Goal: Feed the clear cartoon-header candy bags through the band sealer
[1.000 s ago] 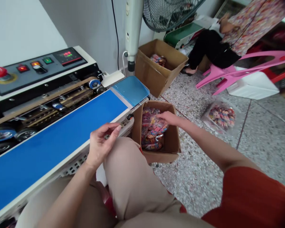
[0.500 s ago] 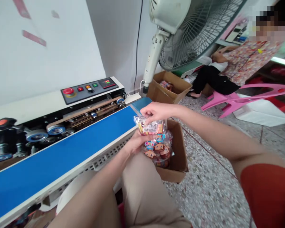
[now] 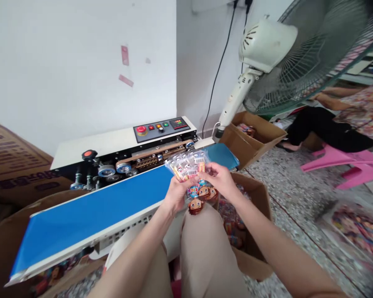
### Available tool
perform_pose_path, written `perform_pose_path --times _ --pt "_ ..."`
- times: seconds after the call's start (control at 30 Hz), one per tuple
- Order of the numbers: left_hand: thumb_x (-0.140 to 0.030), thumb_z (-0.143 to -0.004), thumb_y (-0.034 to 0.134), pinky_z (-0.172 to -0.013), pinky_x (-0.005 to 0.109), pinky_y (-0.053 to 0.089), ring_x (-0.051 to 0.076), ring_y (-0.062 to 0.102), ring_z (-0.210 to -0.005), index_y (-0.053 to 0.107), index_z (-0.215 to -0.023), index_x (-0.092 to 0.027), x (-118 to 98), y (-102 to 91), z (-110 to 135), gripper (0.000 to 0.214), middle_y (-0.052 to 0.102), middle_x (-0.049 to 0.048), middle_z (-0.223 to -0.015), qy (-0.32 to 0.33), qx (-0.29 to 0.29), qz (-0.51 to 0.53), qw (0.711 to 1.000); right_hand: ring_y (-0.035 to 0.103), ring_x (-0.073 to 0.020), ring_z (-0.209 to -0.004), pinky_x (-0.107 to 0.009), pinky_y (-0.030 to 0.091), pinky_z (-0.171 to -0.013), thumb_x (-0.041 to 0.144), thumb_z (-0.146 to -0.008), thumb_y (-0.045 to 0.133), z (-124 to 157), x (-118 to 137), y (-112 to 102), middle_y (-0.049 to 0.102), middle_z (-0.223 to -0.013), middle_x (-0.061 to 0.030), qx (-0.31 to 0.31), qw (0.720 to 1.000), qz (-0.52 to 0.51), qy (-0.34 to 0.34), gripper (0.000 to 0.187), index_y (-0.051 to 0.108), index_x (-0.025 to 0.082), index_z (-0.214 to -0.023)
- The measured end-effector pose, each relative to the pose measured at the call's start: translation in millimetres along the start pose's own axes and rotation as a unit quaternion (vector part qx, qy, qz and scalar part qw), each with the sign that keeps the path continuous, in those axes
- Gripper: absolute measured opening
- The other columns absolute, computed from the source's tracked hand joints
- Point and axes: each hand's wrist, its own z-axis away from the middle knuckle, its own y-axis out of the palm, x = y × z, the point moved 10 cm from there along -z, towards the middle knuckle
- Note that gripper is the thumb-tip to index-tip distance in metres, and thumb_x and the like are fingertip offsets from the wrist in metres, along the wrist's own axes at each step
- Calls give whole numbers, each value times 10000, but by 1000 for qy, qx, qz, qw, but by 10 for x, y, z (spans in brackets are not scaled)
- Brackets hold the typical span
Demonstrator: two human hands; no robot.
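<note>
A person sits with tan trousers [image 3: 208, 248] bent at the knees. Just over one knee, both hands hold a small bunch of shiny packets [image 3: 189, 165]. The left hand [image 3: 175, 193] has its thumb on top and its fingers closed on the bunch; I can't see well how the tips go behind. The right hand [image 3: 220, 179] pinches it from the other side, its fingers closed too. The packets are spread like a fan, with clear tops and brown cartoon faces lower down.

Right by the knee, a brown box [image 3: 256, 267] has more packets [image 3: 231, 223] inside. Past the hands, a long blue belt [image 3: 105, 203] runs along a white machine [image 3: 81, 145]. The machine has little wheels [image 3: 123, 167] and a round red button [image 3: 141, 129].

Farther off to the right is a big fan [image 3: 269, 45], near another box [image 3: 236, 145] with packets in it. Someone in black trousers [image 3: 326, 128] sits on a pink chair [image 3: 348, 165]. At the back, pink tape [image 3: 124, 55] sticks to the white wall [image 3: 65, 62].
</note>
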Motion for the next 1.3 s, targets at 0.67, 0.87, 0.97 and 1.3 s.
perform_pose_path --times 0.67,0.87,0.97,1.3 --pt "-312 -584 854 -692 317 559 222 699 -740 697 -968 -133 -53 -392 11 452 747 97 -890 8 -44 12 999 595 -146 -546 -259 489 -525 275 -676 700 -1184 -1082 131 642 -612 -18 -26 979 12 203 135 628 166 -707" --pt "-321 -603 842 -706 307 546 214 699 -731 703 -976 -126 -63 -476 -45 442 751 99 -880 20 -59 23 998 630 -184 -713 -267 495 -590 515 -798 586 -805 -453 177 677 -789 -55 -66 995 57 54 338 652 197 -892" --pt "-326 -585 855 -730 320 545 218 700 -727 710 -970 -128 -44 -471 -66 456 752 96 -862 15 -59 35 998 602 -165 -654 -271 487 -592 574 -796 578 -484 -238 354 662 -752 -35 -2 1000 -4 31 385 655 201 -850" --pt "-329 -568 866 -763 338 554 215 699 -724 709 -912 -118 59 -476 -87 433 750 95 -834 -3 -75 60 995 583 -140 -588 -257 483 -535 582 -677 690 -368 -419 252 645 -711 5 -30 980 -136 145 420 558 215 -835"
